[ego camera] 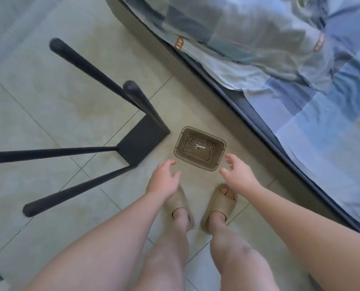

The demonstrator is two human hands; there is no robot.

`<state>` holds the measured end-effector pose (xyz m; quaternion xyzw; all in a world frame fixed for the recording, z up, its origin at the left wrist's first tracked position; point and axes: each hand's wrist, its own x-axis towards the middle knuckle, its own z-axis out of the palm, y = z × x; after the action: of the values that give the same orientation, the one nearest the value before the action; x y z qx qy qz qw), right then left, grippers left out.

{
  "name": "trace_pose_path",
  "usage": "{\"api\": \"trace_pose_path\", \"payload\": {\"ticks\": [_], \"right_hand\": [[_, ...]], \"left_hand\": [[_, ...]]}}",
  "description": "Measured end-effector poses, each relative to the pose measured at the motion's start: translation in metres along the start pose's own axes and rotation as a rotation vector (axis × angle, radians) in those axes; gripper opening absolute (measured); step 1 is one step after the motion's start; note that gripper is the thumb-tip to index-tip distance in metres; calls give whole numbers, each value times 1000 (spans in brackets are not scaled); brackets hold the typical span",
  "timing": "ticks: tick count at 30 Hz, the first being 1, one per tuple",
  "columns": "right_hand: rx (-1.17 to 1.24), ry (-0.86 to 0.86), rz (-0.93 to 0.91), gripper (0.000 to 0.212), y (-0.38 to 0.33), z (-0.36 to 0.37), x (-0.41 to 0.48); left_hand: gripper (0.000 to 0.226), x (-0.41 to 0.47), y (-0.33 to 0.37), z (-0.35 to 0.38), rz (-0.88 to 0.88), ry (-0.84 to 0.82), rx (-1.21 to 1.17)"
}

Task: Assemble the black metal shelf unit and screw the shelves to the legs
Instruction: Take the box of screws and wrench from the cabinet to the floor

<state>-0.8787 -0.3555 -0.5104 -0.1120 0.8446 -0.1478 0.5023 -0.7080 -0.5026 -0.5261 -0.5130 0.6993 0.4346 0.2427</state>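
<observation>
Tray [196, 162] of screws [189, 139] & wrench [199, 146] on floor [49, 97], just ahead of both hands; long axis approx. left–right. Right hand [238, 172] nearer, fingertips by near right corner; left hand [163, 179] slightly off left corner. Both spread, fingers relaxed, holding nothing. Shelf unit [142, 141] upturned, just left of tray.

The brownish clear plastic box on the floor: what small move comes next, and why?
Probably grip the brownish clear plastic box by its sides: the left hand and right hand hover open beside it, and it holds the screws and small silver wrench for the black metal shelf unit.
</observation>
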Motion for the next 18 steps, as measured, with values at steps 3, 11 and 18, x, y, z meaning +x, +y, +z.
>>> {"api": "trace_pose_path", "payload": {"ticks": [3, 11, 18], "right_hand": [[-127, -13, -90, 58, -41, -25, -73], [-417, 15, -455, 61, -132, -75, -225], [-770, 27, -806, 65, -190, -95, -280]], "left_hand": [[43, -75, 19, -49, 68, 25, 21], [59, -220, 32, -162, 206, 173, 114], [66, -298, 14, -192, 191, 378, 192]]}}
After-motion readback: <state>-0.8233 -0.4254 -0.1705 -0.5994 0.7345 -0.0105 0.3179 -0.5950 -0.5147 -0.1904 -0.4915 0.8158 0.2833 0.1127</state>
